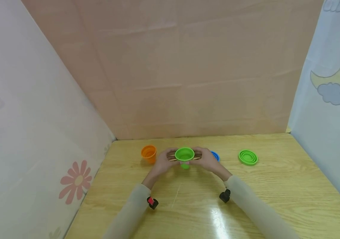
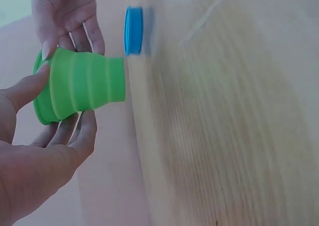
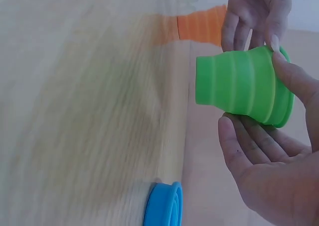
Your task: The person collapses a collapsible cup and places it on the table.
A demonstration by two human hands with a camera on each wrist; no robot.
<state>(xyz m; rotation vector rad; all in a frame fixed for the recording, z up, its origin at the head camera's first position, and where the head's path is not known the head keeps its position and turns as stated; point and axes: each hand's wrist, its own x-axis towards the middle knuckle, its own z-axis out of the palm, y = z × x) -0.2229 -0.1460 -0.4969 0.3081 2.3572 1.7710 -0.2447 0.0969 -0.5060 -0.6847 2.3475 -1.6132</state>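
A green collapsible cup (image 1: 184, 154), pulled out to its full tapered height, is held upright above the table between both hands. The left hand (image 1: 165, 161) grips it from the left, thumb near the rim and fingers behind the ribbed wall (image 2: 82, 81). From the other side the right hand (image 1: 206, 160) holds it the same way, its thumb (image 3: 294, 79) close under the rim. In both wrist views the cup's narrow base stands apart from the tabletop.
An extended orange collapsible cup (image 1: 149, 154) stands left of the hands. Behind the right hand lies a flattened blue cup (image 1: 215, 156), partly hidden. Farther right a second green cup (image 1: 248, 157) lies collapsed on the wooden table (image 1: 292, 186). Cloth-covered walls enclose the back and sides.
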